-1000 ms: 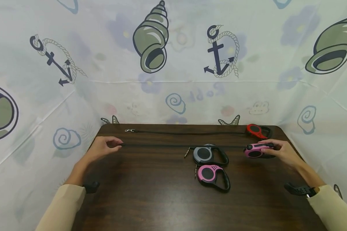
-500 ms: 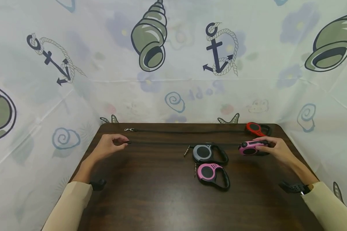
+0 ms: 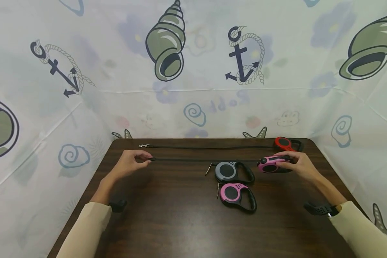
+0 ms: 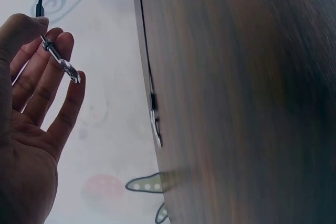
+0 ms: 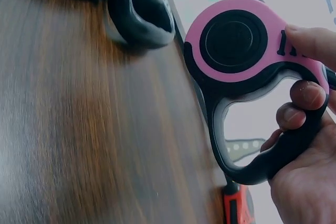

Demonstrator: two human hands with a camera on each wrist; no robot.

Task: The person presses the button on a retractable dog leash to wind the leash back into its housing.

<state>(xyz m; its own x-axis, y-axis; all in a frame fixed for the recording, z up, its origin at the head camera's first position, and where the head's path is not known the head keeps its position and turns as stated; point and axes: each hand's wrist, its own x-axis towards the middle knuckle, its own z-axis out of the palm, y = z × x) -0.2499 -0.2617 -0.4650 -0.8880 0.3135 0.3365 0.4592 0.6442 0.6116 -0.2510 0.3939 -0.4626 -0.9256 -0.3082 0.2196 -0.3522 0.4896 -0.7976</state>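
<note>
The right hand (image 3: 298,165) grips a pink leash (image 5: 233,40) by its handle (image 5: 291,153), fingers (image 5: 306,95) curled round it, seemingly for a secure, raised hold, just right of the grey leash (image 3: 226,170). The left hand (image 3: 132,163) pinches the strap (image 3: 187,159) near its far end, so it runs straight between both hands. The clip (image 4: 68,69) pokes out beyond the pinch.

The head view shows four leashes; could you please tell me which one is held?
The pink leash gripped by the right hand, its cord stretched to the left hand; the red leash, gray leash and other pink leash lie on the table.
</note>
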